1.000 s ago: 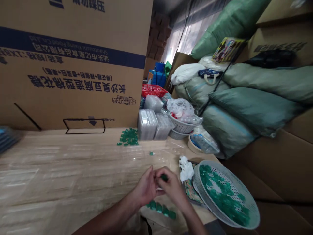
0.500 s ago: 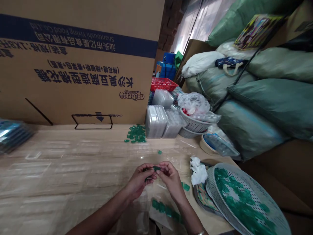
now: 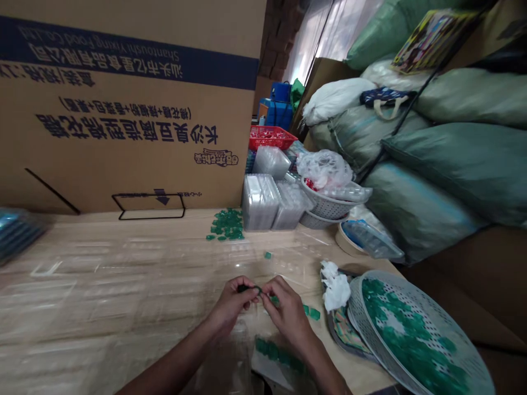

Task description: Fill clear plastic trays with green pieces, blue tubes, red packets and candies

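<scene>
left hand (image 3: 230, 303) clamped on green thingy (image 3: 245, 288), right hand (image 3: 287, 308) pinching its tip, colander (image 3: 447, 317) by table's (image 3: 197, 226) right edge

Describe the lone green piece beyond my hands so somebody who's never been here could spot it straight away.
Find the big cardboard box with upside-down print, then the pile of green pieces before its lower right corner. From there, move toward the right hand. The small lone green piece lies partway along, set apart by having no other piece beside it, unlike those heaped together.
</scene>
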`<state>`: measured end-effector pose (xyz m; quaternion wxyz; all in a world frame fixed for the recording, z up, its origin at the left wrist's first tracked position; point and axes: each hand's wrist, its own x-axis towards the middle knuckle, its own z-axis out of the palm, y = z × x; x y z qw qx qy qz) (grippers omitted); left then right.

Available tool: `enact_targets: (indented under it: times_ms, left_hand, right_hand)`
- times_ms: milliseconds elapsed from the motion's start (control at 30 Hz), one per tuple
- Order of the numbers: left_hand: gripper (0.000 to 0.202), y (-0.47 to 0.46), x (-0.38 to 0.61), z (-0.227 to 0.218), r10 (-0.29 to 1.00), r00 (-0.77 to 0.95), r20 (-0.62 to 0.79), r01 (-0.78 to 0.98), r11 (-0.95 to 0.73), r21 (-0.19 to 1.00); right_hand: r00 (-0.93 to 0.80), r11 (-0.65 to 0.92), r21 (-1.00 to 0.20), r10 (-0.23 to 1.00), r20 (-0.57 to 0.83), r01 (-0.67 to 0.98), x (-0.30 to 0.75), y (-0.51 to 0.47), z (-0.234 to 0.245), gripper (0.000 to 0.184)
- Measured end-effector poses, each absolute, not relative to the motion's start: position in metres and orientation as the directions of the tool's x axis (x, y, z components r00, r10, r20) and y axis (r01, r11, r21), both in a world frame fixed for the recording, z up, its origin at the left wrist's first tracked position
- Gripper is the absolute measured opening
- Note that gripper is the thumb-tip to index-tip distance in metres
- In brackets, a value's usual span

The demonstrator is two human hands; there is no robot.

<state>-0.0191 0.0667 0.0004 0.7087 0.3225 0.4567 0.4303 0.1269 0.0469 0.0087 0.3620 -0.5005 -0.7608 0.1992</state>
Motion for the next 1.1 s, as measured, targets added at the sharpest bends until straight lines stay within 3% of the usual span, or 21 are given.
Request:
enact_targets:
  times_ms: [100,200,433,533,667,800,867,967,1100]
  left_hand:
    - [0.025,0.066,-0.017,0.000,0.924,0.197,-0.328,-0.250,0.370,0.895]
    - [0.025,0.067,-0.018,0.005,0.923,0.248,-0.294,-0.198,0.345,0.918]
    - [0.034,0.069,-0.028,0.012,0.823,0.535,-0.189,-0.123,0.298,0.947]
    - [0.038,0.069,-0.030,0.011,0.771,0.607,-0.193,-0.086,0.305,0.948]
    - [0.041,0.071,-0.029,0.010,0.806,0.556,-0.202,-0.190,0.360,0.913]
    - [0.042,0.073,-0.027,0.010,0.772,0.589,-0.238,-0.205,0.428,0.880]
    - [0.040,0.074,-0.024,0.009,0.789,0.552,-0.271,-0.185,0.433,0.882]
    - [0.039,0.076,-0.020,0.008,0.801,0.492,-0.341,-0.195,0.483,0.853]
    - [0.037,0.077,-0.017,0.004,0.742,0.539,-0.400,-0.211,0.578,0.788]
  right_hand:
    - [-0.258,0.414,-0.574,0.906,0.336,0.707,0.126,0.045,0.011,0.010]
    - [-0.253,0.402,-0.627,0.914,0.316,0.667,0.127,0.045,0.013,0.012]
    - [-0.146,0.325,-0.888,0.945,0.292,0.326,0.132,0.047,0.013,0.009]
    - [-0.108,0.192,-0.969,0.978,0.177,0.154,0.128,0.046,0.006,0.009]
    - [-0.072,-0.023,-0.999,0.997,-0.019,-0.049,0.121,0.046,-0.003,0.015]
    - [-0.059,-0.111,-0.972,0.993,-0.101,-0.209,0.117,0.050,-0.008,0.021]
    - [-0.012,-0.084,-0.978,0.996,-0.083,-0.193,0.117,0.050,-0.008,0.018]
    - [0.022,0.101,-0.995,0.995,0.101,0.015,0.121,0.047,-0.003,0.010]
    - [-0.158,0.328,-0.885,0.944,0.291,0.331,0.131,0.043,0.002,0.020]
